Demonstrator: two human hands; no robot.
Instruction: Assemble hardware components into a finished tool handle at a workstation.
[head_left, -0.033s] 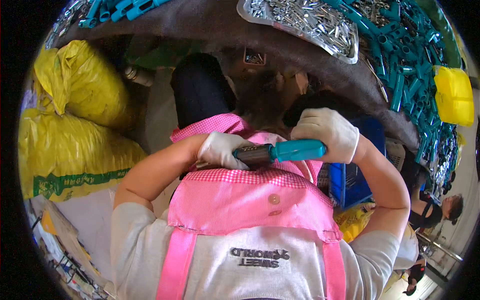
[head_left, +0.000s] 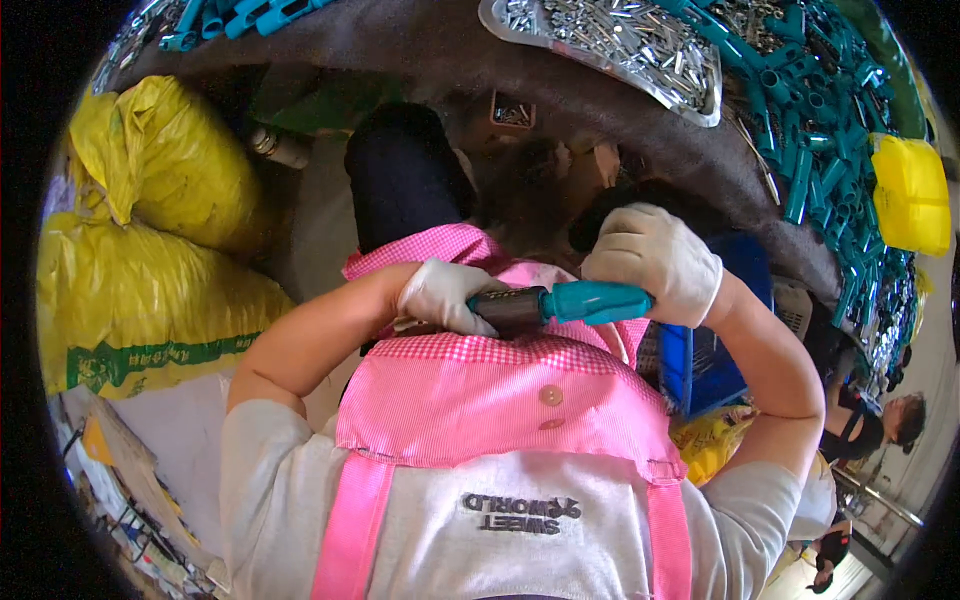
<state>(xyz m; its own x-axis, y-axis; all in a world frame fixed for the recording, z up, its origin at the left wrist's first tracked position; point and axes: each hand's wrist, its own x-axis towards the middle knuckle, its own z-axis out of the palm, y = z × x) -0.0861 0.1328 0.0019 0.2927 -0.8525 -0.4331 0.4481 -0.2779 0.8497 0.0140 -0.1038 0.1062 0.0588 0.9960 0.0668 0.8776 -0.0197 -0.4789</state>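
Both my hands wear pale work gloves. My left hand point(head_left: 447, 297) is wrapped round a dark grey cylinder point(head_left: 508, 309) with marks on its side. Joined to that cylinder's right end is a teal plastic piece point(head_left: 597, 302), which tapers towards the right. My right hand point(head_left: 653, 262) closes over the far end of the teal piece, hiding that end. Together the two parts lie almost level above my pink checked apron point(head_left: 500, 405). Whether they are fixed to each other or only pushed together, I cannot tell.
A tray of small metal parts point(head_left: 640, 52) stands on the dark-covered table ahead, beside a heap of teal plastic parts point(head_left: 815, 130) and a yellow container point(head_left: 910, 194). Yellow sacks point(head_left: 160, 300) fill the left. A blue crate point(head_left: 676, 365) sits below my right forearm. People work far right.
The teal piece has turned a little about its length and shows a different face. My right hand has shifted slightly with it; the left keeps its hold.
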